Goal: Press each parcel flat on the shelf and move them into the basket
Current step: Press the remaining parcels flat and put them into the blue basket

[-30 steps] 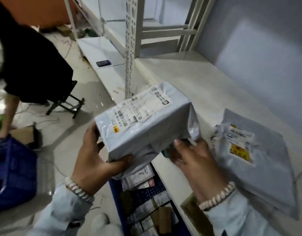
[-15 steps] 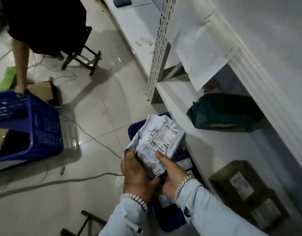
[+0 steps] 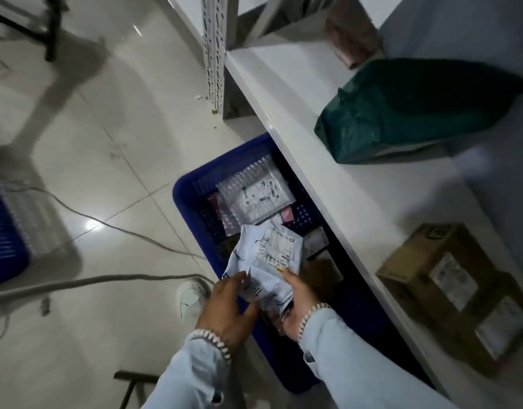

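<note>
A crumpled pale grey parcel (image 3: 264,261) with a white shipping label is down inside the blue basket (image 3: 192,202) on the floor, which is partly tucked under the shelf. My left hand (image 3: 229,304) grips the parcel's near left edge. My right hand (image 3: 295,299) holds its near right side, thumb on the label. Several other parcels lie in the basket, among them a bubble-wrap mailer (image 3: 254,196).
The white shelf (image 3: 328,160) above the basket carries a dark green bag (image 3: 402,113) and a brown carton (image 3: 449,287). A perforated upright (image 3: 214,51) stands at its far end. Cables (image 3: 92,278) cross the tiled floor; a second blue basket (image 3: 3,234) sits at left.
The view dropped from the upper shelf to the floor. Both hands carried the grey parcel down from chest height into the blue basket, still holding it.
</note>
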A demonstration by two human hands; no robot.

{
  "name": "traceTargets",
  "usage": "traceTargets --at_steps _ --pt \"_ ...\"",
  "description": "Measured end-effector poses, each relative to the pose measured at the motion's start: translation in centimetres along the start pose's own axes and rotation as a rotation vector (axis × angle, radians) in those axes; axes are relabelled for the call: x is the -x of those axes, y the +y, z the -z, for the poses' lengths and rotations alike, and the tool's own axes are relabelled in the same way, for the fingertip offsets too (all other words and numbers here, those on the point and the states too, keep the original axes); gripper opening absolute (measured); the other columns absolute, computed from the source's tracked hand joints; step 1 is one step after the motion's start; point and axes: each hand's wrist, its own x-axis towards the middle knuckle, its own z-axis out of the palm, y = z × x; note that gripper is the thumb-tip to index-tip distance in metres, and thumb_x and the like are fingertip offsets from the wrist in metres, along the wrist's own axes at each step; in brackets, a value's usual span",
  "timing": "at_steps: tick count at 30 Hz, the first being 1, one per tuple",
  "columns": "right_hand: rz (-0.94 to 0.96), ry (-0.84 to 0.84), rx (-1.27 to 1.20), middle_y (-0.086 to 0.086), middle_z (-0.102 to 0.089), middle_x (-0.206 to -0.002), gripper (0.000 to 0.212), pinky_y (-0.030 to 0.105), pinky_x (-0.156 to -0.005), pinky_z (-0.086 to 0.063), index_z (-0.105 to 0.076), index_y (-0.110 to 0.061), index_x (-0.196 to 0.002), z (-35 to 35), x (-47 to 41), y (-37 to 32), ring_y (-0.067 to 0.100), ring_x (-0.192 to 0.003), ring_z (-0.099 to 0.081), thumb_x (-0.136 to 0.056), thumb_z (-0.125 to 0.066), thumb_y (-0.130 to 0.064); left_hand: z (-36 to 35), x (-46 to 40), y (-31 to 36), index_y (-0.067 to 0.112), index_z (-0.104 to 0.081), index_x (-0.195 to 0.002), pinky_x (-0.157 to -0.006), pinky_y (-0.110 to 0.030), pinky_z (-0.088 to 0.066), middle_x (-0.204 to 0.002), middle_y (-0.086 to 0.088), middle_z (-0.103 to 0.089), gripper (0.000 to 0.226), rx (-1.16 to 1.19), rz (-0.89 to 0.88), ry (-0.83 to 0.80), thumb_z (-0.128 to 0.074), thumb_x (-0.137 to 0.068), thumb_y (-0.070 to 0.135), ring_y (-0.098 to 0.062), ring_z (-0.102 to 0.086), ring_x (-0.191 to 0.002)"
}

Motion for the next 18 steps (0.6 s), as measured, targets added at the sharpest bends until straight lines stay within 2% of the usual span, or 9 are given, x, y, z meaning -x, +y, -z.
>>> traceTargets --at_steps 3,5,9,10,12,13,15,17,18 --pt "-0.041 -0.007 -0.06 0.016 -0.069 -0.114 0.054 0.029 -0.063 -0.055 -0.064 -0.014 -0.122 0.5 -4.2 0.4 0.029 -0.092 -0.069 -0.09 -0.044 -0.053 -1.3 -2.7 -0.8 0.025 -0.024 -0.148 -0.106 -0.033 -0.042 -0.145 -0.004 -0.034 0.075 -0.024 0.023 -0.061 -0.06 -0.084 0.038 -0.02 -0.043 -0.129" --pt "-0.053 0.011 -0.073 0.016 -0.067 -0.119 0.056 0.033 -0.078 -0.054 -0.063 -0.016 -0.123 0.7 -7.4 0.4 0.031 -0.107 -0.064 -0.087 -0.045 -0.056 -2.2 -5.3 -1.2 0.026 -0.017 -0.15 -0.109 -0.031 -0.038 -0.151 -0.005 -0.024 0.079 -0.042 0.037 -0.104 -0.06 -0.085 0.036 -0.022 -0.039 -0.133" --pt "-0.016 0.166 -0.113 0.016 -0.067 -0.116 0.061 0.034 -0.076 -0.049 -0.061 -0.017 -0.124 0.9 -12.3 -0.5 0.031 -0.096 -0.063 -0.084 -0.046 -0.06 -3.1 -10.7 -1.8 0.027 -0.019 -0.15 -0.11 -0.03 -0.036 -0.151 -0.006 -0.027 0.074 -0.085 0.008 -0.162 -0.058 -0.086 0.031 -0.023 -0.042 -0.132" --pt "-0.027 0.168 -0.095 0.016 -0.065 -0.119 0.064 0.037 -0.081 -0.049 -0.059 -0.017 -0.126 1.2 -12.8 -0.8 0.031 -0.099 -0.062 -0.084 -0.044 -0.062 -3.2 -11.7 -2.1 0.026 -0.022 -0.149 -0.111 -0.031 -0.035 -0.151 -0.007 -0.029 0.071 -0.09 0.007 -0.165 -0.057 -0.087 0.03 -0.023 -0.041 -0.133" --pt "-0.077 0.159 0.073 0.017 -0.055 -0.134 0.068 0.047 -0.099 -0.043 -0.052 -0.016 -0.132 1.9 -13.8 -2.0 0.035 -0.12 -0.054 -0.086 -0.042 -0.065 -3.6 -14.0 -3.1 0.023 -0.022 -0.149 -0.113 -0.031 -0.032 -0.154 -0.008 -0.026 0.071 -0.131 0.023 -0.18 -0.057 -0.088 0.031 -0.024 -0.034 -0.138" --pt "-0.091 0.198 0.209 0.017 -0.049 -0.14 0.066 0.047 -0.104 -0.041 -0.048 -0.013 -0.136 2.3 -14.0 -2.5 0.036 -0.127 -0.048 -0.091 -0.038 -0.06 -3.7 -14.7 -3.6 0.022 -0.022 -0.15 -0.114 -0.032 -0.03 -0.155 -0.009 -0.024 0.073 -0.172 0.045 -0.187 -0.057 -0.088 0.033 -0.025 -0.03 -0.141" --pt "-0.008 0.38 0.39 0.018 -0.043 -0.145 0.057 0.04 -0.108 -0.038 -0.041 -0.004 -0.14 3.2 -14.2 -3.0 0.033 -0.133 -0.042 -0.1 -0.034 -0.044 -3.8 -15.5 -4.2 0.019 -0.03 -0.147 -0.114 -0.034 -0.03 -0.153 -0.008 -0.029 0.068 -0.228 0.072 -0.208 -0.057 -0.088 0.037 -0.025 -0.029 -0.141" --pt "-0.006 0.383 0.501 0.018 -0.041 -0.146 0.056 0.036 -0.109 -0.036 -0.039 -0.002 -0.141 3.4 -13.5 -2.9 0.032 -0.135 -0.04 -0.1 -0.035 -0.041 -3.6 -15.4 -4.5 0.016 -0.043 -0.139 -0.11 -0.035 -0.035 -0.147 -0.008 -0.039 0.058 -0.248 0.101 -0.253 -0.055 -0.088 0.04 -0.025 -0.037 -0.135" --pt "-0.047 0.35 0.519 0.017 -0.04 -0.147 0.06 0.04 -0.11 -0.035 -0.038 -0.005 -0.142 3.5 -13.0 -2.8 0.033 -0.135 -0.039 -0.099 -0.037 -0.046 -3.5 -15.1 -4.5 0.016 -0.047 -0.135 -0.106 -0.036 -0.04 -0.142 -0.008 -0.045 0.054 -0.258 0.112 -0.275 -0.053 -0.087 0.041 -0.026 -0.043 -0.13"
